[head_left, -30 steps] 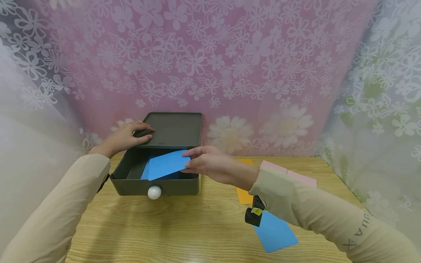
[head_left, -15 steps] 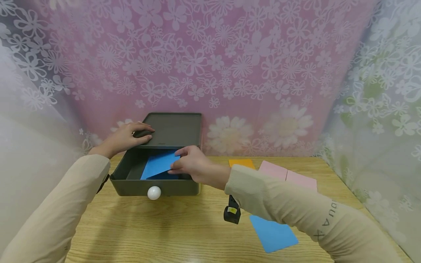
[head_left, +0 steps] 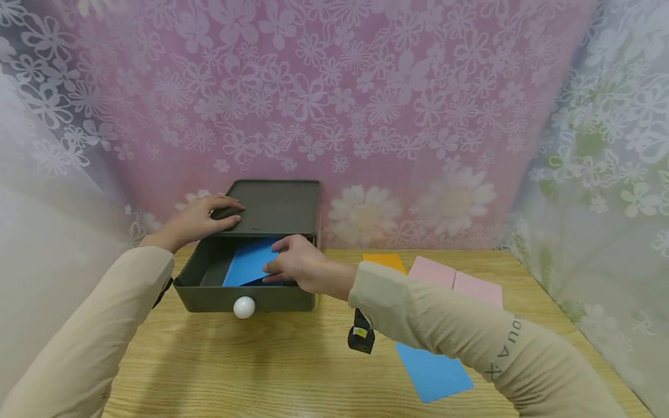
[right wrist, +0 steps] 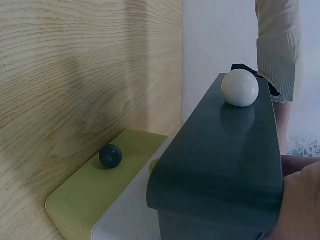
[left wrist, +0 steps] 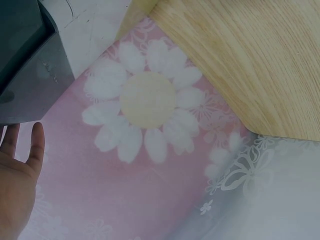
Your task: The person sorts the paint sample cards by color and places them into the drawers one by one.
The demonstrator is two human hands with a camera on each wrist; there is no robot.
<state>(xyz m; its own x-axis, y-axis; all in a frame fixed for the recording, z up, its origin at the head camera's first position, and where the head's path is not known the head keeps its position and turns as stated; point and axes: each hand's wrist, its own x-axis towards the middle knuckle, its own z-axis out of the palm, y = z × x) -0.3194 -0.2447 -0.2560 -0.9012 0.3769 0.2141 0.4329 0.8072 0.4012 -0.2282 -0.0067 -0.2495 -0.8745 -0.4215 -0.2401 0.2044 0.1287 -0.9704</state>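
A dark grey-green drawer (head_left: 209, 299) with a white knob (head_left: 244, 307) is pulled out from its box. My left hand (head_left: 195, 217) rests on the left edge of the box top (head_left: 277, 203), fingers extended. In the left wrist view, fingertips (left wrist: 37, 135) touch the box's edge. My right hand (head_left: 300, 261) reaches over the drawer's right side and pinches the right edge of a blue card (head_left: 250, 261), which slopes slightly inside the drawer. The drawer front (right wrist: 220, 160) hides the card in the right wrist view.
Right of the box, an orange card (head_left: 384, 261), two pink cards (head_left: 478, 287) and another blue card (head_left: 436, 374) lie on the wooden table (head_left: 292, 371). A yellow-green drawer (right wrist: 105, 175) with a dark knob (right wrist: 110, 156) sits below. A floral curtain (head_left: 355, 116) hangs behind.
My right hand has moved left and slightly down, taking the blue card further into the drawer, where it lies lower. The left hand has stayed on the box top.
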